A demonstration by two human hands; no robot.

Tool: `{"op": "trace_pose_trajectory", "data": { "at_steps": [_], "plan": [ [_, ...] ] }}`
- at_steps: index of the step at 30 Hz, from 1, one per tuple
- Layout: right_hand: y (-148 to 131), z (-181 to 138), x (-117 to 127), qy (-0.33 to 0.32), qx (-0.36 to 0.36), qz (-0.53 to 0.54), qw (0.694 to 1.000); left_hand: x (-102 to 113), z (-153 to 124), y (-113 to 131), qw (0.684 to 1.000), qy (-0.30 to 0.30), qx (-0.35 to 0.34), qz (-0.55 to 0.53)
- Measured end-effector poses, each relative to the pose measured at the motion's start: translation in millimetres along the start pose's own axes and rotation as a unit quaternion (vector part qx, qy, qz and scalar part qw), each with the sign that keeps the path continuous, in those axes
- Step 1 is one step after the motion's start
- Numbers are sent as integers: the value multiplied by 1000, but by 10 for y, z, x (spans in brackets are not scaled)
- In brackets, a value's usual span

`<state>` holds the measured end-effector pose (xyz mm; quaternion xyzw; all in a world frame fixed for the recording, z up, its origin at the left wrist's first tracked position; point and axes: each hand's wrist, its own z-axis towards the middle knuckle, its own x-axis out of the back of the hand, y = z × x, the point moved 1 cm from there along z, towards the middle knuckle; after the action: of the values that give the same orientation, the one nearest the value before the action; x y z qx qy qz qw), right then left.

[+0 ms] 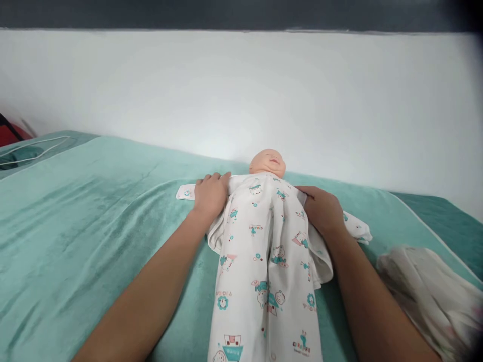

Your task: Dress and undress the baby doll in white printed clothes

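Note:
A baby doll lies on its back, its bald head (267,162) towards the wall. White printed baby clothes (260,236) cover its body, with two long trouser legs stretching towards me. A flared shirt edge (321,261) shows at either side, and the sleeves (356,227) spread outward. My left hand (212,193) is bent over the sleeve by the doll's shoulder on the left, fingertips curled over its upper edge. At the opposite shoulder, my right hand (323,207) is closed at the side of the clothes, its thumb and some fingertips hidden.
A soft green cloth (113,211) with shallow creases covers the bed. Crumpled pale fabric (426,286) lies beside my right forearm. A white wall (241,95) rises behind the doll's head. At the far left are a thin white cord (41,153) and something red (13,134).

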<state>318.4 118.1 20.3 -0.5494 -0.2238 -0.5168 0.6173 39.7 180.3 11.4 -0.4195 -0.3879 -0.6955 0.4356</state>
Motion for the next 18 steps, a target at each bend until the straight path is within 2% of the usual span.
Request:
{"op": "trace_pose_trajectory", "data": {
  "at_steps": [2, 4, 7, 8, 10, 13, 16, 18],
  "plan": [
    [34, -25, 34, 29, -12, 30, 999, -9, 19, -59, 1000, -5, 28, 2],
    [-27, -95, 109, 73, 13, 63, 995, -18, 22, -95, 999, -7, 36, -10],
    [-346, -224, 263, 134, 58, 94, 985, -18, 7, -107, 999, -5, 31, -34],
    [-504, -251, 301, 135, 71, 101, 983, -15, 2, -105, 999, -4, 30, -40],
    [-862, -255, 314, 72, 116, 99, 986, -2, -3, -104, 998, -2, 29, -49],
    [-1383, -150, 165, -81, 192, 4, 978, 18, 3, -114, 997, -4, 39, -59],
    [-1751, 10, -92, -188, 205, -170, 945, 28, 12, -135, 996, -8, 53, -65],
    [-1897, 93, -256, -224, 211, -242, 920, 28, 15, -150, 996, -9, 59, -67]
  ]
}}
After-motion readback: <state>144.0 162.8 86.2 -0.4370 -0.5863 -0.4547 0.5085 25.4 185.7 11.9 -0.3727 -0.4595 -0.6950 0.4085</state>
